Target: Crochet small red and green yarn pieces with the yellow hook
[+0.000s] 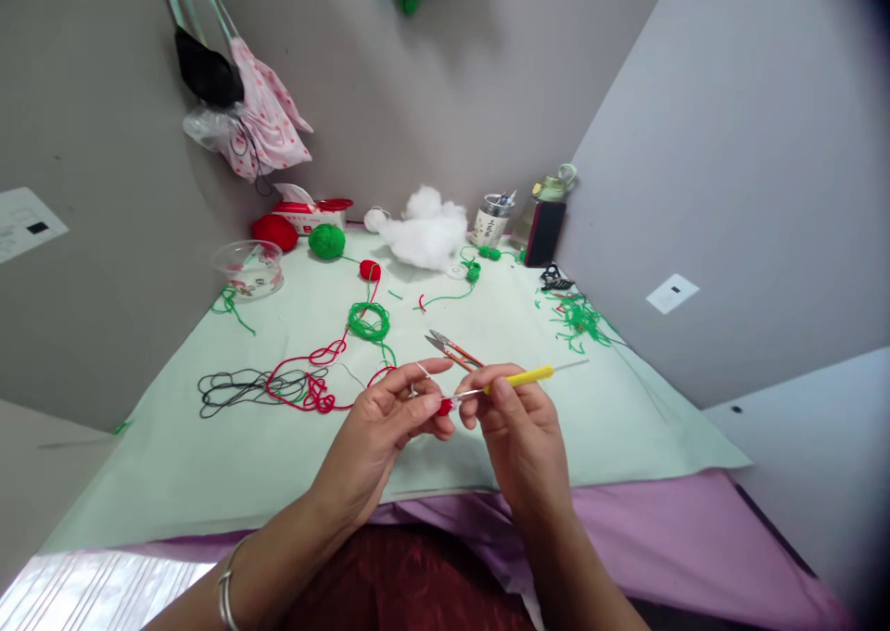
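Between the thumb and fingers of my left hand point(386, 413) is a small red and white crochet piece point(446, 407), partly hidden by the fingertips. A white strand runs over the left index finger. My right hand point(518, 418) grips a yellow-handled crochet hook point(521, 378), its metal tip pointing left and touching the piece. Just behind the hands lie thread snips point(451, 348) with orange handles. Loose red yarn point(320, 395) trails on the table left of my left hand, beside a bundle of black cord point(236, 392).
A coil of green yarn point(369, 321) lies mid-table. Behind it are a green yarn ball point(326, 241), a red yarn ball point(275, 233), white stuffing point(424, 233) and a clear tub point(250, 274). Green yarn scraps point(582, 321), a phone point(545, 234) and a pen can point(492, 221) stand at right.
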Demonstrator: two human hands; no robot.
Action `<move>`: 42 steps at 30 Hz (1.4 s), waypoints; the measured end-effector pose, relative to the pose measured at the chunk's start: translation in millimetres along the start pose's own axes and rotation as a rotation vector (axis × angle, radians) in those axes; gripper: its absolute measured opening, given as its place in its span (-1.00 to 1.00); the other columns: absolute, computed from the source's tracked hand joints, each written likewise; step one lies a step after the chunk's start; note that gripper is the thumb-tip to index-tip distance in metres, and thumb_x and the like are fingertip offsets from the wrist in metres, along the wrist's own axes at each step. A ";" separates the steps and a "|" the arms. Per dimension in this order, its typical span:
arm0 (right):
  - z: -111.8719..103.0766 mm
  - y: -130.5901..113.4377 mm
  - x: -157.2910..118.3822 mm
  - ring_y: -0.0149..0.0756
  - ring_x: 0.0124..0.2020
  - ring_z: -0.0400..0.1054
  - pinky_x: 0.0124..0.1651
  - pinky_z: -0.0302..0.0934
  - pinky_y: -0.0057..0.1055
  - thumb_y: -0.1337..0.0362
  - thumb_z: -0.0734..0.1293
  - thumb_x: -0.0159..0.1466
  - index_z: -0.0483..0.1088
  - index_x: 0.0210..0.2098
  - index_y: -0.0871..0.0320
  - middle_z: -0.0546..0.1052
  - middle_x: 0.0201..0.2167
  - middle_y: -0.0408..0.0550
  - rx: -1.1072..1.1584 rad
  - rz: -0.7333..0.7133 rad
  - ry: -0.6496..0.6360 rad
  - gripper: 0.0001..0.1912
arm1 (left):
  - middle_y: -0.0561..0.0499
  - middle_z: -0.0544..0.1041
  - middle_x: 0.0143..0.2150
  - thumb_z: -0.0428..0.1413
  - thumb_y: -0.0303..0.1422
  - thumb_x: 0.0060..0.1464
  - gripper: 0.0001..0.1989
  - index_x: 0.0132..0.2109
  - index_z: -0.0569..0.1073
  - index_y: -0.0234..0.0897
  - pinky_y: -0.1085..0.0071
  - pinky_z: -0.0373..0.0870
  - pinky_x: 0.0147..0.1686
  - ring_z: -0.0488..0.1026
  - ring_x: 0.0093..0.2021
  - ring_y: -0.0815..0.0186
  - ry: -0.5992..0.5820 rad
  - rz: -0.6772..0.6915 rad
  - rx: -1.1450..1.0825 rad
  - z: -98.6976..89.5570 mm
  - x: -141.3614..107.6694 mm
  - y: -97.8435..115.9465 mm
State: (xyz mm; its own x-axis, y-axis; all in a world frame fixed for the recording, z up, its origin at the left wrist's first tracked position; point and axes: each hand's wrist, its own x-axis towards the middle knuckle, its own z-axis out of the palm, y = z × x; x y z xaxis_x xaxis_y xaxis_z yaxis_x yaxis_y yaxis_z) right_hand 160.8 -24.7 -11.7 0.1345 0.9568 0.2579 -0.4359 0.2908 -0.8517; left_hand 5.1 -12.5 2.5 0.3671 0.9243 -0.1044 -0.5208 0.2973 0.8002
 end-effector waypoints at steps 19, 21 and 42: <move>-5.6 0.9 -17.2 -0.19 -0.14 0.57 -0.15 0.52 -0.28 0.47 0.34 0.40 0.59 0.07 0.02 0.63 -0.14 0.04 -1.115 -0.911 -0.154 -0.65 | 0.12 0.52 -0.39 0.46 -0.35 0.04 -0.52 0.14 0.66 -0.22 0.54 0.37 -0.45 0.38 -0.53 0.50 -0.004 -0.032 -0.013 0.8 -0.1 -2.1; -6.0 3.4 -14.8 -0.21 -0.18 0.55 -0.14 0.50 -0.26 0.46 0.31 0.42 0.60 0.02 0.00 0.62 -0.17 0.01 -0.990 -0.820 -0.085 -0.68 | 0.14 0.45 -0.48 0.46 -0.35 0.04 -0.56 0.08 0.68 -0.32 0.59 0.28 -0.52 0.29 -0.57 0.54 -0.008 -0.139 -0.103 0.6 1.9 0.5; -4.8 2.2 -10.1 -0.32 -0.34 0.48 -0.19 0.41 -0.30 0.33 0.29 0.50 0.62 -0.15 0.02 0.60 -0.33 -0.11 -0.477 -0.346 0.087 -0.76 | 0.13 0.43 -0.44 0.42 -0.46 0.06 -0.65 0.03 0.69 -0.39 0.65 0.26 -0.57 0.21 -0.56 0.59 0.010 -0.149 -0.229 -1.5 8.6 1.6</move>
State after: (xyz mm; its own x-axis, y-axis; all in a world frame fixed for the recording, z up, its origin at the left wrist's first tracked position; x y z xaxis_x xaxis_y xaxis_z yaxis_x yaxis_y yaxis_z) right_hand 162.8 -33.6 -18.4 0.2788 0.7968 0.5361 0.0921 0.5335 -0.8408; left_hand 6.3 -3.7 2.0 0.4461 0.8681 -0.2175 -0.6226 0.4756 0.6215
